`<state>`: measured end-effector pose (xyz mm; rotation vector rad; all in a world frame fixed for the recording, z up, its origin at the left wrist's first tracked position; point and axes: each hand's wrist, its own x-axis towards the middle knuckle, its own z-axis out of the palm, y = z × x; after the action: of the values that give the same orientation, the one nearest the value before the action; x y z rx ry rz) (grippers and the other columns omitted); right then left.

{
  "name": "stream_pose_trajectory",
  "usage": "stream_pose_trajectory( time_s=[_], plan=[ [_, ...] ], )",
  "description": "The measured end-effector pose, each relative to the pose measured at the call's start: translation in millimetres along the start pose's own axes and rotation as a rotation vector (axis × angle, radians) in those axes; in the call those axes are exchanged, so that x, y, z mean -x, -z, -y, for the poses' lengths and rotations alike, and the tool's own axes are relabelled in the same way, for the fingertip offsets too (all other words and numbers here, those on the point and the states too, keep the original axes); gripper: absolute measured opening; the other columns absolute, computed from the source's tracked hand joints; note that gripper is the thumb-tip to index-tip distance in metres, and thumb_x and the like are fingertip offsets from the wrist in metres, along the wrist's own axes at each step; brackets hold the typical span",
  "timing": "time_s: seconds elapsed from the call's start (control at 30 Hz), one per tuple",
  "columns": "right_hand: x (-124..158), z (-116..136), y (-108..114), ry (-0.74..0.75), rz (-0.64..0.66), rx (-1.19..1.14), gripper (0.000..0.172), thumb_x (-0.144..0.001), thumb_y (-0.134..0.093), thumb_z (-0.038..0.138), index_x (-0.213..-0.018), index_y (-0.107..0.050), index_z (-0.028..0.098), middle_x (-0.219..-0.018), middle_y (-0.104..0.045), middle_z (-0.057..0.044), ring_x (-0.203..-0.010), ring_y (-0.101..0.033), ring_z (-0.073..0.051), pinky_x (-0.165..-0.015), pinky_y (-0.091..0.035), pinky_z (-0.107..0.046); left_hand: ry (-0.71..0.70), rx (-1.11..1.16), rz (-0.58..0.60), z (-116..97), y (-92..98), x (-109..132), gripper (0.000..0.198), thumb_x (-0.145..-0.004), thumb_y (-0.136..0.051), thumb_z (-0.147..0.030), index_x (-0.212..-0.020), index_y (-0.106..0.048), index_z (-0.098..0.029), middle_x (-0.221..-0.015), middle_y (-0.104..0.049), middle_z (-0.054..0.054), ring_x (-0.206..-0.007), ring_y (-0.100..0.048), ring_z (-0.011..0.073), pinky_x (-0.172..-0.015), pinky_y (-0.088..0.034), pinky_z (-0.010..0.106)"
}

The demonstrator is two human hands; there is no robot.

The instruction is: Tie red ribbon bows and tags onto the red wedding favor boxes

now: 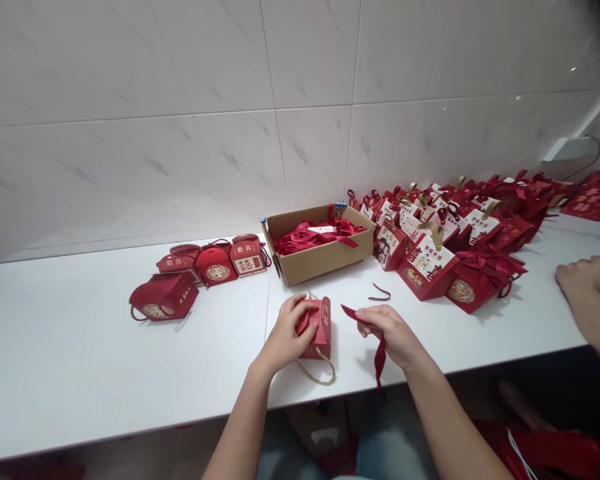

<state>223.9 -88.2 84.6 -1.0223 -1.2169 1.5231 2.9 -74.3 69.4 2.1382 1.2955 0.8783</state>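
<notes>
My left hand (286,333) grips a small red gift box (323,345) near the table's front edge, its fingers lying over the top. A twisted gold cord (325,381) loops out from the front of this box. To the right of it, my right hand (391,333) pinches a dark red ribbon (380,365). One pointed end of the ribbon sticks out toward the box, and the rest hangs down at the table edge. On the table just beyond my right hand lies a short dark red cord (380,293).
An open cardboard box (325,263) full of red ribbons (300,241) stands at the wall. Left of it sit several red boxes (165,297). Many red gift boxes (425,267) crowd the right side. Another person's hand (583,275) rests at far right.
</notes>
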Motion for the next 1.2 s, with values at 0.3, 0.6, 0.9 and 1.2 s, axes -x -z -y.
stream_pose_trajectory(
  time_s=[0.3,0.6,0.9,1.2],
  plan=[
    [-1,-2,-15,-0.090,0.090,0.169,0.031,-0.069,-0.053,0.028,-0.041,-0.049,0.017,-0.043,-0.046,0.001,-0.048,-0.040,-0.010,-0.060,-0.032,-0.027,-0.017,0.009,0.127,-15,1.7,16,0.032,-0.086,-0.049,-0.027,-0.118,-0.054,-0.027,-0.134,-0.041,0.009,-0.131,-0.034,0.0236,-0.108,-0.033,0.040],
    [-3,0,-14,-0.055,0.116,0.213,0.032,-0.071,-0.051,0.027,-0.041,-0.045,0.017,-0.044,-0.041,0.003,-0.049,-0.037,-0.010,-0.059,-0.031,-0.026,-0.022,0.033,0.153,-21,3.2,16,0.033,-0.086,-0.050,-0.030,-0.119,-0.054,-0.028,-0.135,-0.041,0.009,-0.131,-0.035,0.0240,-0.108,-0.033,0.041],
    [-7,-6,-21,-0.059,0.131,0.226,0.038,-0.077,-0.051,0.036,-0.044,-0.047,0.017,-0.046,-0.045,0.002,-0.051,-0.039,-0.010,-0.060,-0.031,-0.026,0.154,0.163,0.082,-21,0.9,10,0.034,-0.092,-0.037,-0.041,-0.101,-0.065,-0.023,-0.140,-0.043,0.007,-0.137,-0.026,0.0239,-0.113,-0.022,0.047],
    [-8,-14,-18,0.087,0.063,0.510,0.037,-0.081,-0.052,0.047,-0.059,-0.049,0.018,-0.058,-0.047,0.003,-0.058,-0.044,-0.012,-0.059,-0.034,-0.025,0.088,0.179,-0.172,-27,6.6,1,0.019,-0.081,-0.054,-0.029,-0.067,-0.061,-0.019,-0.124,-0.056,0.009,-0.119,-0.047,0.0265,-0.104,-0.032,0.047]
  ],
)
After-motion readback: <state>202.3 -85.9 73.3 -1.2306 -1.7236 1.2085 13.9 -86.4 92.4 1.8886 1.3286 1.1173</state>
